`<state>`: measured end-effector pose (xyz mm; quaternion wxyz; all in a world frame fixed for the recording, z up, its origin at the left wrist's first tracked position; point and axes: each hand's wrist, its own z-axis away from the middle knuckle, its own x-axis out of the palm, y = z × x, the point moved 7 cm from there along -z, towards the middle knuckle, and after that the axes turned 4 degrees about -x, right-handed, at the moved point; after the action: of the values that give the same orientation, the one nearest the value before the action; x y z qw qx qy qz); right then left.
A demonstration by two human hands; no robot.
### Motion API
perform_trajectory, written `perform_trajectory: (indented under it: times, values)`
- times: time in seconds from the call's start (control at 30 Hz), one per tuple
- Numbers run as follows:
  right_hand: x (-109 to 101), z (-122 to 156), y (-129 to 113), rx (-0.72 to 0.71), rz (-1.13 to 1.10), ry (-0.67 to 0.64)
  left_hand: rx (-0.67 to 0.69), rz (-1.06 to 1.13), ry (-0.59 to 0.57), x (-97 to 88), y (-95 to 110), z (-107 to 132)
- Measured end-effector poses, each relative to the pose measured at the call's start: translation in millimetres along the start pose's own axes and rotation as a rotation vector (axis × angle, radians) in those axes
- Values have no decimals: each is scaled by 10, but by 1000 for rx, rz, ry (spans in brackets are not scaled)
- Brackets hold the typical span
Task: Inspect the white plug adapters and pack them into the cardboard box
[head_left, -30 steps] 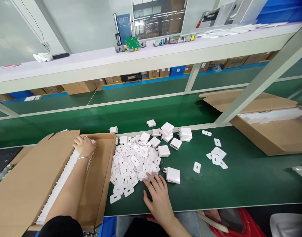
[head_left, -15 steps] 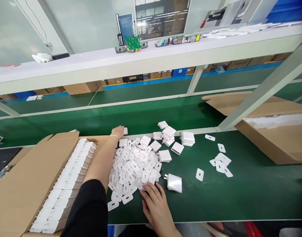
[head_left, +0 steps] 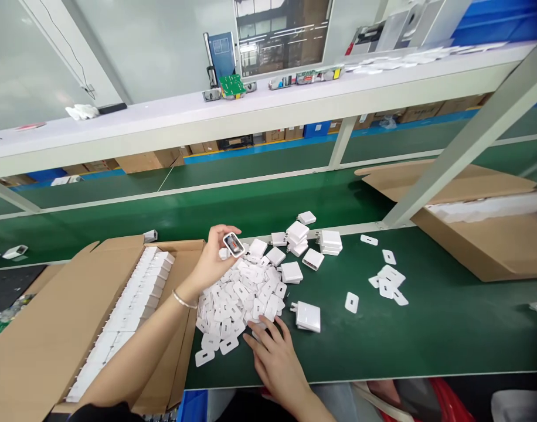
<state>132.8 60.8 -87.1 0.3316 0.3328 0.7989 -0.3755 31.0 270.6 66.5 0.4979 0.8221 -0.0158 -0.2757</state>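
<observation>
My left hand [head_left: 220, 255] is closed around a white charger housing [head_left: 234, 244], raised just above the far side of a heap. Its open end faces me and shows dark and reddish parts inside. The heap [head_left: 240, 293] is made of small white end plates, each with a slot. At its near right edge rests my right hand [head_left: 275, 354], fingers spread, the tips touching or just over the plates; nothing is seen gripped in it. Right of the heap lie several white chargers with prongs, among them a stack [head_left: 329, 242] and a nearer pair [head_left: 307, 316].
An open carton [head_left: 75, 322] with rows of white chargers [head_left: 132, 310] stands at the left. Another open carton [head_left: 483, 252] is on the right, behind a slanted post [head_left: 462, 146]. Loose plates [head_left: 389, 282] lie on the green bench [head_left: 427, 346]. A shelf [head_left: 184, 120] spans the back.
My left hand has come back from the green strip beyond the heap, turning the charger housing so its open end faces me. My right hand stays at the heap with little movement.
</observation>
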Motion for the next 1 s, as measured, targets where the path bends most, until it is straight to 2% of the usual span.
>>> perform_trajectory:
  times: [0.07, 0.13, 0.23, 0.37, 0.53, 0.67, 0.9, 1.0]
  values:
    - [-11, -1, 5, 3, -24, 17, 47, 95, 38, 6, 215, 219]
    - [-30, 3, 19, 23, -29, 51, 44, 106, 58, 26, 340, 386]
    - [-79, 25, 23, 46, -25, 108, 40, 97, 64, 60, 439, 560]
    - [-159, 131, 4, 57, -52, 125, 142, 56, 129, 35, 547, 728]
    - [-203, 392, -7, 34, 23, 20, 185, 27, 165, 2, 608, 907]
    - [-214, 526, 31, 61, 27, 7, 161, 29, 185, -14, 631, 1017]
    - [-210, 454, 17, 52, -48, 62, 97, -32, 294, -59, 642, 1151]
    - [-224, 397, 46, 84, -76, 105, 20, -8, 307, -49, 636, 1206]
